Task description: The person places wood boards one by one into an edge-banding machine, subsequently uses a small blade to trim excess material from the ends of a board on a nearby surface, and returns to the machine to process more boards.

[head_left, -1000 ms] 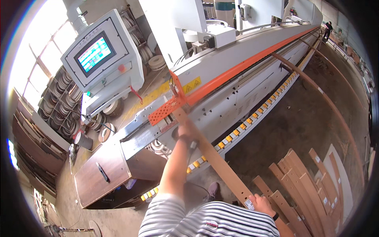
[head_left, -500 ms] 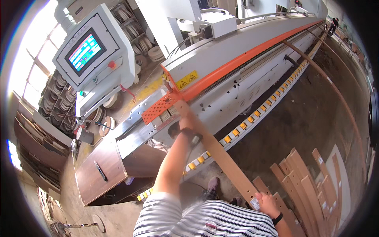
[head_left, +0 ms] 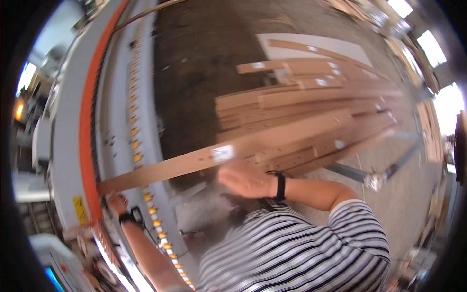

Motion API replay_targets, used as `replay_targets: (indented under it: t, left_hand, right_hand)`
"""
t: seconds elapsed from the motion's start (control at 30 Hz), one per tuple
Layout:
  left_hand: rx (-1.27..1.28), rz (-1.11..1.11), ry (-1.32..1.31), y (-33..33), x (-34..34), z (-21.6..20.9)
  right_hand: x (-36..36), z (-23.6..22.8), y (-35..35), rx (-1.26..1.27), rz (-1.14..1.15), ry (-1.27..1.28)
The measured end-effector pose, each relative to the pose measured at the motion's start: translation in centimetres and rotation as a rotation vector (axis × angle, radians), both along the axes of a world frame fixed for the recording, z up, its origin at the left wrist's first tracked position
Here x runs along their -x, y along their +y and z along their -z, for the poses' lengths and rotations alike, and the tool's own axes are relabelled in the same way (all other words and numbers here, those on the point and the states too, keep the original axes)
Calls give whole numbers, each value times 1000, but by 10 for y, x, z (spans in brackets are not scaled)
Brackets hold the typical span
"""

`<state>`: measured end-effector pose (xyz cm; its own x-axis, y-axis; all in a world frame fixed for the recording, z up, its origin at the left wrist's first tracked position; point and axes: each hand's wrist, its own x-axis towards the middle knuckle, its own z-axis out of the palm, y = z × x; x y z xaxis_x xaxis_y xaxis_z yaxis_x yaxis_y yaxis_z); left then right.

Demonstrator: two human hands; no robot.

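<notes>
A long narrow wooden board (head_left: 165, 169) with a white label and small holes at its near end lies across the machine's edge and roller rail. My left hand (head_left: 116, 203) grips it at its far end, close against the orange strip of the machine (head_left: 87, 121). Beside the labelled end is my right hand (head_left: 245, 179), blurred, its fingers extended and apparently not wrapped around the board. Whether it touches the board's edge is unclear.
A stack of similar brown boards (head_left: 287, 100) spreads on the right, over a pale sheet (head_left: 340, 46). The rail with yellow rollers (head_left: 135, 131) runs along the machine. A metal frame leg (head_left: 350, 173) stands on the floor near my right elbow.
My view has swung right, toward the stacked boards. My right hand has loosened from the labelled end of the board; my left hand stays at the machine end.
</notes>
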<state>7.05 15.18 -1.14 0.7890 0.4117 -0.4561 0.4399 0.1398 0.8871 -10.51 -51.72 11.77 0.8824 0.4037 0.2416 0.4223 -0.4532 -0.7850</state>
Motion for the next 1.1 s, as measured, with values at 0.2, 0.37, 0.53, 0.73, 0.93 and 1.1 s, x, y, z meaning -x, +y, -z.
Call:
replay_targets:
  t: [0.2,0.37,0.53,0.73,0.93,1.1]
  left_hand:
    - [-564,255,-569,-309,107,-84]
    - [-228,640,-363,-391,200,-63]
    - [128,769,18,-439,235,-36]
    - [657,359,-50,-450,247,-60]
    - [350,-167,-247,-324,203,-88]
    - [88,-368,-191,-175,193,-65]
  right_hand:
    - [105,139,-120,554,453,55]
    - [89,161,-213,934,479,125]
    - [68,79,-168,790,217,224]
    - [58,25,-24,176,-9,-104]
    - [79,9,-103,301,-8,396]
    - [116,50,-188,646,29,658]
